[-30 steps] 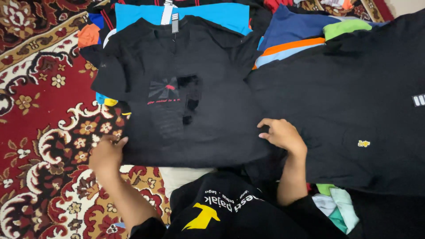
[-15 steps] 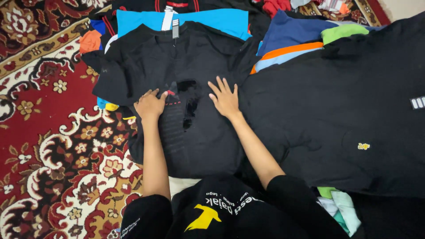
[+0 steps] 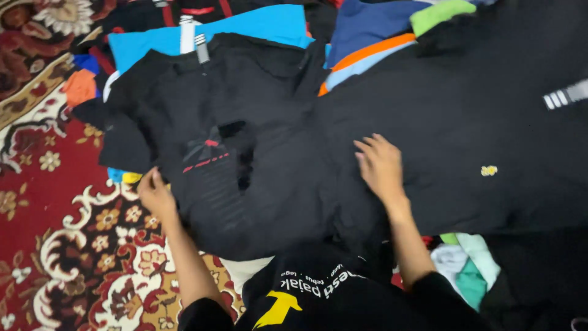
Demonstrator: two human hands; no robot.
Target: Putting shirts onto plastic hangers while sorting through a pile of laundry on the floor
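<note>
Black T-shirt [image 3: 245,153] with a small red and grey chest print lies spread flat across the middle left of the frame, on top of a heap of other clothes that covers a red patterned carpet [image 3: 55,245] with cream and gold flowers filling the lower left. Behind it, at the upper left, shows a bright blue garment [image 3: 257,24], and at the top centre a navy top with orange and pale blue stripes [image 3: 367,37] beside a green piece [image 3: 438,13]. A second black shirt with a tiny yellow emblem [image 3: 490,135] fills the right half, and pale green and white cloth [image 3: 471,270] peeks out at the lower right. The left hand [image 3: 156,195] rests at the T-shirt's left edge near the carpet, fingers loosely curled on the fabric; whether it pinches the cloth cannot be told. The right hand [image 3: 381,165] lies open and flat, fingers spread, where the two black shirts meet. Half a second ago both hands pressed flat on the chest beside the print; since then they have drawn apart, the left down to the side edge, the right out to the right, and the whole view has tilted and slid leftward
</note>
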